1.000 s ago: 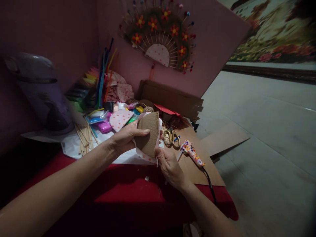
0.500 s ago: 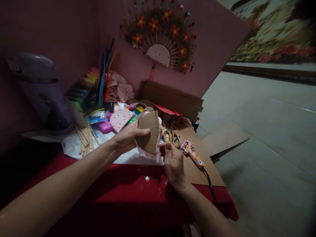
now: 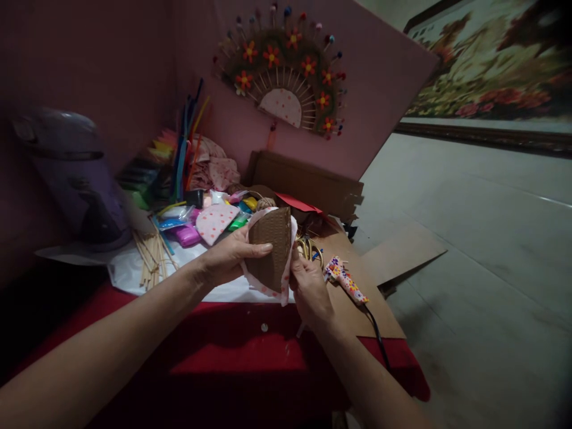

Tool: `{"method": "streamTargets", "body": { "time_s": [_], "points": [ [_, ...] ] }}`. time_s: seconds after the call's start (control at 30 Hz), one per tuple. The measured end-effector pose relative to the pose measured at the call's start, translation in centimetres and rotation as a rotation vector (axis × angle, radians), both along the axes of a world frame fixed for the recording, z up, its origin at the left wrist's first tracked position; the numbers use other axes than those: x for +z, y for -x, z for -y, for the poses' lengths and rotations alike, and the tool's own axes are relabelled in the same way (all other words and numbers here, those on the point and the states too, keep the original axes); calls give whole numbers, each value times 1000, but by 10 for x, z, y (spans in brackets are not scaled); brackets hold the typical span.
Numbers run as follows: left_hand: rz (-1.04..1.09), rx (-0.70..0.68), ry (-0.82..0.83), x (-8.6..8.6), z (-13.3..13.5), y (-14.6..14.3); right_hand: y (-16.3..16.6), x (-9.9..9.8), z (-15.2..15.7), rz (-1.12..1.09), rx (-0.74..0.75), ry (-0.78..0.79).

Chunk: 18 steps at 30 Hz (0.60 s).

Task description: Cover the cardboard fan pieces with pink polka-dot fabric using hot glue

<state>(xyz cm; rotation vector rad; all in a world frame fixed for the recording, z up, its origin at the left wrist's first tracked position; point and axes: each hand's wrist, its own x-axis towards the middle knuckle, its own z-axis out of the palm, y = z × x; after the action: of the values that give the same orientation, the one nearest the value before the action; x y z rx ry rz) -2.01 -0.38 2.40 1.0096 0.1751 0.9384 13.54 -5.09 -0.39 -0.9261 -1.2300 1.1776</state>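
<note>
A half-round piece of brown cardboard [image 3: 272,232] is held up over the table, its corrugated back facing me. Polka-dot fabric [image 3: 286,280], pink-white with red dots, lies behind it and sticks out along its edges. My left hand [image 3: 232,253] grips the piece from the left, thumb flat on the cardboard and fingers hidden behind. At the right edge my right hand [image 3: 309,283] pinches the fabric between thumb and fingers. Just behind that hand are gold-handled scissors [image 3: 316,253]. To its right lies a flower-patterned glue gun [image 3: 346,280] with a black cord.
A second dotted half-round piece [image 3: 217,223] rests among bright clay packets [image 3: 186,234]. Wooden sticks [image 3: 154,256] lie at left, near a purple flask [image 3: 80,179]. Cardboard [image 3: 366,310] covers the table's right side. A decorated fan [image 3: 281,71] hangs on the wall behind.
My right hand has moved up along the right edge and closed on the fabric there. The cardboard piece has turned slightly. The whole view has shifted a little.
</note>
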Motion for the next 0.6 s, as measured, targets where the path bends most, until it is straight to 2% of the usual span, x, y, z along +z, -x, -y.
{"method": "streamTargets", "body": {
  "time_s": [0.2,0.3,0.47,0.53,0.6],
  "points": [
    [-2,9,60,-1,2,-3,-1,4,5,197,-53,-106],
    [9,21,96,-2,4,-4,0,2,5,338,-198,-203],
    [15,39,131,-5,5,-8,-1,-6,0,686,-452,-486],
    [7,43,122,-6,4,-9,-2,-8,0,770,-467,-566],
    [-11,32,116,-7,3,-10,-5,-8,0,771,-433,-566]
  ]
}}
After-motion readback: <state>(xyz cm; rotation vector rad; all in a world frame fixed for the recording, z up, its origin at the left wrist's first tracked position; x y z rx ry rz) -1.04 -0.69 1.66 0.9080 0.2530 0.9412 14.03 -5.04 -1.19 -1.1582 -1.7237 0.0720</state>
